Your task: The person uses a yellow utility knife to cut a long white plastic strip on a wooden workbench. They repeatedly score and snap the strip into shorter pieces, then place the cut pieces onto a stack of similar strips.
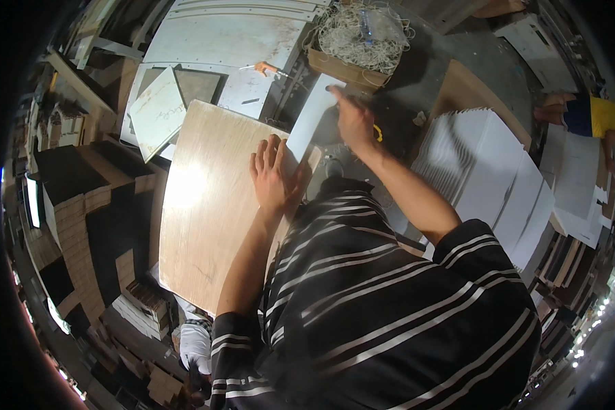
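My left hand [272,176] lies on a light wood-grain panel [205,205], its fingers spread; its thumb side is by the near end of a narrow white board [309,121]. That board stretches away beyond the panel's right edge. At its far end is my right hand [354,124], fingers curled and the index finger reaching to a small dark spot on the board. Whatever sits in those fingers, if anything, is too small to make out.
An orange air gun [266,68] lies on the white worktop [219,34] ahead. A cardboard box [348,68] of tangled white strands stands beyond. White boards [488,171] are stacked at right, brown and black stacks [96,205] at left. Another person [605,119] is far right.
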`<state>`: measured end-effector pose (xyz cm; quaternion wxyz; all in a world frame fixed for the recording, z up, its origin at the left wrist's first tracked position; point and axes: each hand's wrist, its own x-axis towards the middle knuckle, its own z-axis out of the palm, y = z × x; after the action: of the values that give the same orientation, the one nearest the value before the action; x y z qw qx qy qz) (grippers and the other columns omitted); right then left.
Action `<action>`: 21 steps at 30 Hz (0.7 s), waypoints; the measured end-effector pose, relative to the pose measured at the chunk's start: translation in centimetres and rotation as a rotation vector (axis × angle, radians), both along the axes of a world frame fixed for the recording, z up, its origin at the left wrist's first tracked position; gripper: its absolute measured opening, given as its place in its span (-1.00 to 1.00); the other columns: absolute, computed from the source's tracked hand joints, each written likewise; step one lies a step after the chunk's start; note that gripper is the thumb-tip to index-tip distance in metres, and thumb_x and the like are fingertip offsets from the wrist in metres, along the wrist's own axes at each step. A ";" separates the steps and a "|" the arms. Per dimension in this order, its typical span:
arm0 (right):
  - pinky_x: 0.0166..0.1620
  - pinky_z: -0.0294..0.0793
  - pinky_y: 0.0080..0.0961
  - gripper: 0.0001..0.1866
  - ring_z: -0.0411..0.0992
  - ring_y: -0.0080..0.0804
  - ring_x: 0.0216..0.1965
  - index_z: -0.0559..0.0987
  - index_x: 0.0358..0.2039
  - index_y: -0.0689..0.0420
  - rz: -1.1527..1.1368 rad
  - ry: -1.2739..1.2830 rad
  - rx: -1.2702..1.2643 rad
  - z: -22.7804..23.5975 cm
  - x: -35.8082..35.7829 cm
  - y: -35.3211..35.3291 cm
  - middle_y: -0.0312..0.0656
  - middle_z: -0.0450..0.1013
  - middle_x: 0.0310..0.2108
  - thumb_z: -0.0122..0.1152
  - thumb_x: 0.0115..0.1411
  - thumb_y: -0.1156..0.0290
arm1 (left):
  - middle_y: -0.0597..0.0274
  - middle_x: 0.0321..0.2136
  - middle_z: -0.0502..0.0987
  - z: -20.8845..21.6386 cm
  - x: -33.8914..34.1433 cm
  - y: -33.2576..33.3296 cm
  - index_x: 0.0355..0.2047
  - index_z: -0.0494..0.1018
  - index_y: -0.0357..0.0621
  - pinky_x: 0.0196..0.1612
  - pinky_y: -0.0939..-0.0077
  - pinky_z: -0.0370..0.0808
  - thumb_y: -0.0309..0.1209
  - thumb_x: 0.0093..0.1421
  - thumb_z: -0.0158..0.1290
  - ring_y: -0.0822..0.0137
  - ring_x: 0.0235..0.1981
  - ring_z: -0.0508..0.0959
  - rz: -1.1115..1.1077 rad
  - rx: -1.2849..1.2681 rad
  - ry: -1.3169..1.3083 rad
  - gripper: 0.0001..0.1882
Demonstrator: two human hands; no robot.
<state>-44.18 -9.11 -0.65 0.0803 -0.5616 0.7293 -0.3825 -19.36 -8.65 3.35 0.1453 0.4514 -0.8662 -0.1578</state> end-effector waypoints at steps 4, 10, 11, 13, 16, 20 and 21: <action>-0.17 0.57 -0.19 -0.52 0.59 0.03 -0.21 0.60 0.13 0.02 0.082 -0.077 -0.079 -0.1 -0.2 1.1 0.04 0.59 -0.24 0.09 0.22 0.66 | -0.08 0.37 0.27 0.0 -1.0 -0.3 0.31 0.33 -0.22 0.45 -0.15 -0.05 -0.04 0.26 0.16 -0.13 0.43 0.16 0.029 -0.007 -0.041 -0.27; -0.16 0.49 -0.12 -0.48 0.52 0.08 -0.21 0.53 0.23 0.05 -0.140 -0.189 -0.176 -1.8 -0.5 0.5 0.05 0.55 -0.26 0.06 0.26 0.65 | -0.08 0.33 0.33 -0.7 -3.2 -0.4 0.29 0.32 -0.31 0.46 -0.12 -0.05 -0.01 0.29 0.15 -0.11 0.43 0.17 -0.022 -0.022 -0.045 -0.26; -0.16 0.49 -0.12 -0.47 0.52 0.08 -0.21 0.52 0.24 0.05 -0.180 -0.176 -0.229 -2.0 0.3 0.3 0.05 0.54 -0.25 0.06 0.26 0.66 | -0.06 0.33 0.34 -0.8 -3.4 -0.6 0.28 0.33 -0.32 0.46 -0.12 -0.04 -0.02 0.28 0.16 -0.10 0.43 0.17 -0.038 -0.033 -0.037 -0.26; -0.15 0.49 -0.14 -0.41 0.51 0.08 -0.20 0.49 0.28 0.07 -0.270 -0.139 -0.293 -2.3 2.3 0.2 0.05 0.53 -0.23 0.04 0.23 0.71 | -0.04 0.32 0.35 -1.0 -3.5 -0.7 0.27 0.33 -0.35 0.46 -0.12 -0.03 -0.02 0.28 0.17 -0.09 0.43 0.17 -0.048 -0.045 -0.029 -0.26; -0.15 0.49 -0.14 -0.42 0.51 0.08 -0.20 0.49 0.28 0.07 -0.134 -0.132 -0.378 -2.6 3.9 1.0 0.03 0.53 -0.23 0.04 0.24 0.70 | -0.03 0.32 0.36 -1.0 -3.4 -0.7 0.26 0.33 -0.36 0.46 -0.11 -0.04 -0.03 0.27 0.17 -0.08 0.44 0.17 -0.048 -0.042 -0.034 -0.26; -0.18 0.48 -0.19 -0.43 0.50 0.02 -0.24 0.50 0.28 0.06 -0.092 -0.204 -0.125 -3.1 1.8 1.3 0.02 0.52 -0.24 0.03 0.26 0.69 | -0.01 0.32 0.36 -0.9 -3.4 -0.8 0.27 0.32 -0.34 0.47 -0.11 -0.04 -0.05 0.27 0.18 -0.09 0.44 0.16 -0.051 -0.042 -0.049 -0.27; -0.19 0.47 -0.20 -0.43 0.49 0.00 -0.26 0.50 0.27 0.06 -0.147 -0.298 -0.267 -3.2 1.7 1.1 0.03 0.51 -0.25 0.02 0.26 0.69 | -0.01 0.32 0.36 -0.8 -3.4 -0.7 0.27 0.32 -0.33 0.47 -0.11 -0.05 -0.05 0.27 0.18 -0.09 0.44 0.16 -0.057 -0.045 -0.051 -0.27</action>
<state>-42.45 -8.02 -3.89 0.0839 -0.4497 0.6913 -0.5593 -22.80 -9.38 2.52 0.1288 0.4271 -0.8854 -0.1308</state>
